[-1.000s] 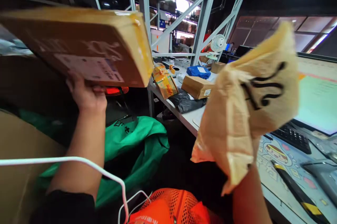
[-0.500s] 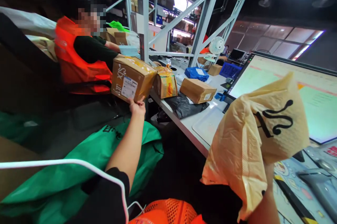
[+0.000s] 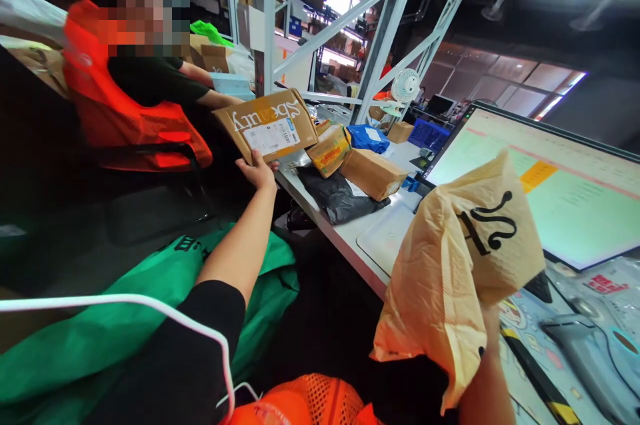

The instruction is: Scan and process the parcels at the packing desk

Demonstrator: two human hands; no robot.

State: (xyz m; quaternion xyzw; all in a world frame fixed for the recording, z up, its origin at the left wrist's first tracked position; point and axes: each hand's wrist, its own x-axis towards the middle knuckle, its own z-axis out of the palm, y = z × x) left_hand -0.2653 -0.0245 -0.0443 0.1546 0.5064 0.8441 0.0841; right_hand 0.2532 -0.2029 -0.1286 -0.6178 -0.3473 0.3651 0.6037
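Note:
My left hand point(image 3: 259, 170) is at the lower edge of a brown cardboard box point(image 3: 305, 128), thumb against its front and the other fingers under it. White "beauty" lettering and a shipping label face me. The box tilts at the table's far left end, against a yellow-taped box point(image 3: 330, 150). My right hand point(image 3: 493, 322) holds up a tan padded mailer bag point(image 3: 430, 265) with black marks; the bag hides most of its fingers.
A black plastic parcel point(image 3: 333, 197), a plain carton point(image 3: 374, 173) and a blue parcel point(image 3: 369, 138) lie on the table. A monitor point(image 3: 575, 192), scanner point(image 3: 590, 358) and yellow-black cutter point(image 3: 537, 372) are at right. A co-worker point(image 3: 145, 92) sits left. A white cable point(image 3: 150, 305) crosses below.
The cardboard box has moved right toward the other parcels and turned, its lettering now nearly level. The yellow-taped box and carton have tilted. The mailer bag appears slightly further left.

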